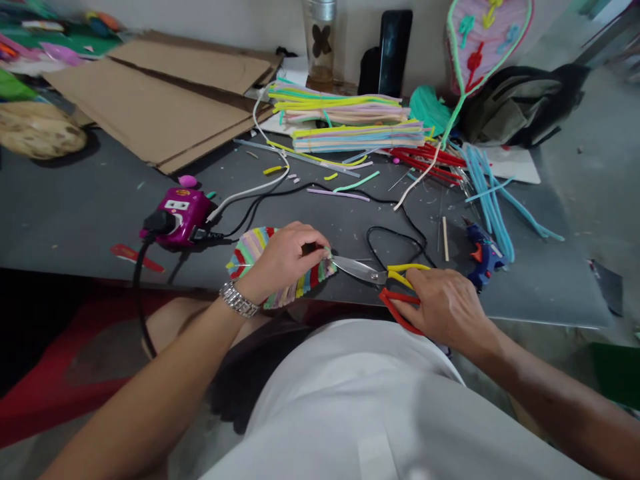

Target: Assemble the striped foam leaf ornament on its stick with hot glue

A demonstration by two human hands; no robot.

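Note:
My left hand (287, 257), with a metal watch (239, 299) at the wrist, lies over a leaf-shaped piece of striped pipe cleaners (253, 245). Thumb and forefinger pinch its right tip. The piece sits at the table's front edge, partly hidden under the hand. In my right hand (443, 300) is a pair of scissors (367, 271) with one yellow and one red handle. Their blades point left, and the tips reach the pinched end. From here I cannot tell whether the blades touch it.
Bundles of pipe cleaners (357, 138) lie at the back beside cardboard sheets (165, 113). A purple power adapter (183, 213) with cables stands left. On the right are a blue glue gun (484, 257), loose blue pipe cleaners (487, 193) and a pink pipe-cleaner shape (487, 50).

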